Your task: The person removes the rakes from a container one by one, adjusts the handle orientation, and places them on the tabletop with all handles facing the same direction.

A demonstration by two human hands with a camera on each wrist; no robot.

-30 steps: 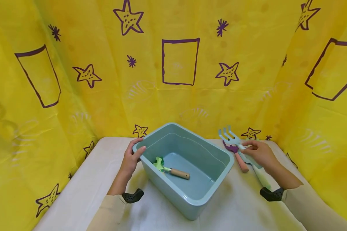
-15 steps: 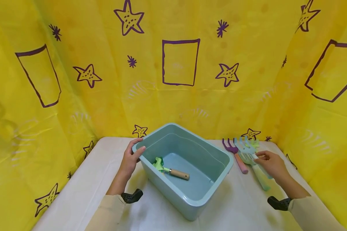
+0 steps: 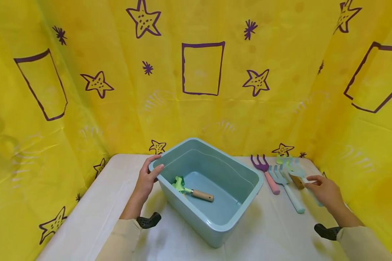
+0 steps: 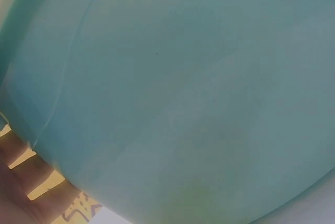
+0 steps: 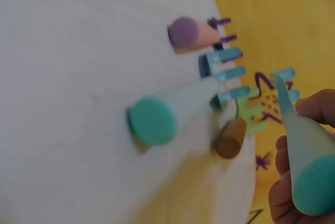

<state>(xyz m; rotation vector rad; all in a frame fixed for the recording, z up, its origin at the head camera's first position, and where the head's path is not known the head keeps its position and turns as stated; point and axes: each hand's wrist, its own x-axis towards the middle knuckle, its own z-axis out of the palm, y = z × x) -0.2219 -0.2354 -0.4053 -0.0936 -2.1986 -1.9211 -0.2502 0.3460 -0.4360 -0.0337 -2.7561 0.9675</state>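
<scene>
My left hand [image 3: 147, 177] grips the left corner of a pale blue-green plastic tub [image 3: 189, 215], thumb over the rim. In the left wrist view the tub wall [image 4: 172, 88] fills most of the picture. Inside the tub lies a green-headed garden tool with a wooden handle [image 3: 202, 195]; a darker green piece sits beside its head. My right hand [image 3: 325, 190] holds a light blue hand rake [image 5: 311, 156] by its white-and-teal handle, raised above the table. Left of it lie a matching blue hand rake [image 3: 290, 194] and a purple hand rake with a pink handle [image 3: 272, 183].
A green rake with a brown wooden handle [image 3: 296, 182] lies at the table's back right, partly behind the held rake. Yellow curtains with purple stars [image 3: 202, 116] enclose the white table [image 3: 117, 192] at the back and both sides.
My right hand has carried the blue hand rake to the right and toward me, away from above the other rakes, uncovering the wooden handle. The left hand and tub stay put.
</scene>
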